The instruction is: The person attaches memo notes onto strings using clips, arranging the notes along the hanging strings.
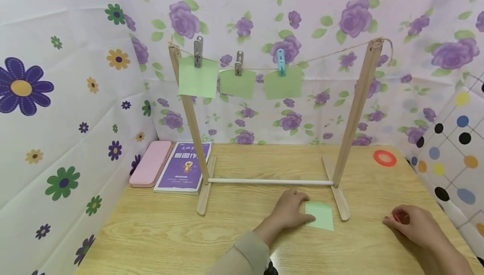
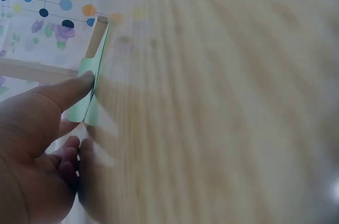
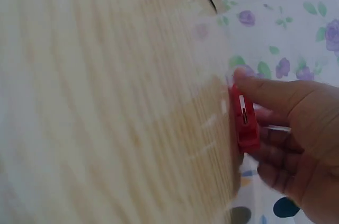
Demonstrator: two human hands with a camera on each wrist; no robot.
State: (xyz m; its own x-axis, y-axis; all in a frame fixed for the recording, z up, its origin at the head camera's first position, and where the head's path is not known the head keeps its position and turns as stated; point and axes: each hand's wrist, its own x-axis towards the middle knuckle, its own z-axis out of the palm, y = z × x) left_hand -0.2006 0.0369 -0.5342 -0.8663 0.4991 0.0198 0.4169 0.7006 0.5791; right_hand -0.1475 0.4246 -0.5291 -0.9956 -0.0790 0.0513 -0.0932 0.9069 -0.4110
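Observation:
A pale green sticky note (image 1: 321, 217) lies on the table between the stand's feet, partly raised off the wood in the left wrist view. My left hand (image 1: 289, 210) is at its left side; the thumb touches the note (image 2: 79, 94) and a visible gap separates thumb and forefinger. Further right, low over the table, my right hand (image 1: 417, 224) holds a red clothespin (image 3: 247, 128) between thumb and fingers. Three green notes hang from a string: a light one (image 1: 197, 79) under a grey clip (image 1: 198, 52), another (image 1: 237, 85) under a second grey clip (image 1: 238, 62), and one (image 1: 282, 85) under a blue clip (image 1: 281, 62).
Two wooden posts, left (image 1: 194, 134) and right (image 1: 357, 115), carry the string, with a white rod (image 1: 270, 181) joining them low down. A pink case (image 1: 151, 163) and a purple book (image 1: 185, 167) lie at the back left. An orange-red ring (image 1: 385, 158) lies at the back right.

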